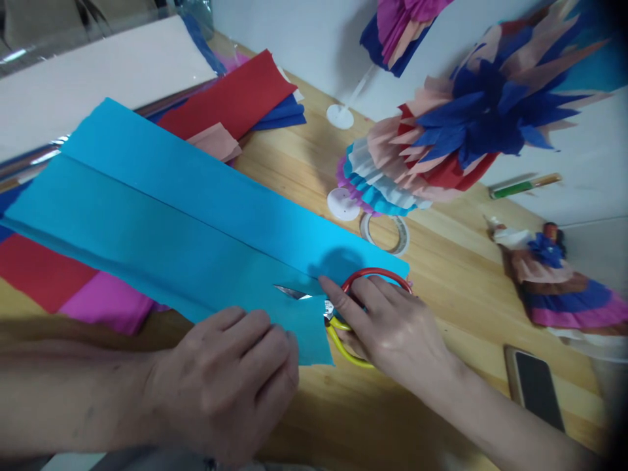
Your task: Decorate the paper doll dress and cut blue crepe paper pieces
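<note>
A long folded sheet of bright blue crepe paper (pixel 196 216) stretches across the table, with a crease or cut line along its length. My right hand (pixel 392 320) is closed round the red and yellow handles of a pair of scissors (pixel 353 360). One blade lies over the blue paper; the other is hidden, apparently beneath it. My left hand (pixel 230 379) is closed on the near edge of the paper, close to the scissors, its fingertips out of sight.
Red (pixel 235 98) and other crepe sheets lie at the left. A tape roll (pixel 385 234), layered paper decorations (pixel 471 131), a green-labelled tube (pixel 524 186), a paper-dressed figure (pixel 564 281) and a phone (pixel 537 389) stand or lie along the back and right of the wooden table (pixel 294 163).
</note>
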The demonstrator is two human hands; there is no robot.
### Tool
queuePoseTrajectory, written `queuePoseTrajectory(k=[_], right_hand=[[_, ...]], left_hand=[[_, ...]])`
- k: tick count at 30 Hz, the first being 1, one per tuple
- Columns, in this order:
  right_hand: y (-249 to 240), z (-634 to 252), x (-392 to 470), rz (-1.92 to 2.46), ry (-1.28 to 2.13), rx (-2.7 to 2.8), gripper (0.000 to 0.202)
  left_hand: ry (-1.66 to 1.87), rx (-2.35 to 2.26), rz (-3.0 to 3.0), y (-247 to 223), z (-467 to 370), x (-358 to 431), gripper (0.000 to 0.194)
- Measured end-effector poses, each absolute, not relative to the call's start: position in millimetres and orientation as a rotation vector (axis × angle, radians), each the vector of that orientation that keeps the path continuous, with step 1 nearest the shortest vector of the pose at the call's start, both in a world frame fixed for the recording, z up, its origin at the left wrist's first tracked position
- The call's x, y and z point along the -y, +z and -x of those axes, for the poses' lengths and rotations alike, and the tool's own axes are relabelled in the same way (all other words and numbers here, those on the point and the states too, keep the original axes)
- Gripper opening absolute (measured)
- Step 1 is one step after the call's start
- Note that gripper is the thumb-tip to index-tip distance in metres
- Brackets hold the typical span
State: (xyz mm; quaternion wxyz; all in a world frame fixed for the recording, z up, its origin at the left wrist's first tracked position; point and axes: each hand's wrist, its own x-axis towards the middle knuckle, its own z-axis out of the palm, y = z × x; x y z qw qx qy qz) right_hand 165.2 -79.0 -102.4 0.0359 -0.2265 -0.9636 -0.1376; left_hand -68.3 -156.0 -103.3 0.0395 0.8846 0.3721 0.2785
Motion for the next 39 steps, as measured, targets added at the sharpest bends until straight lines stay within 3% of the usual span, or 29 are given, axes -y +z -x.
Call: queuePoseTrajectory(k=[39], right_hand=[[-107,-155,76,0.602,-0.467,2.859,0.030]], left_hand=[[0.999,-1.230,-2.717,-102,65,160,0.024]])
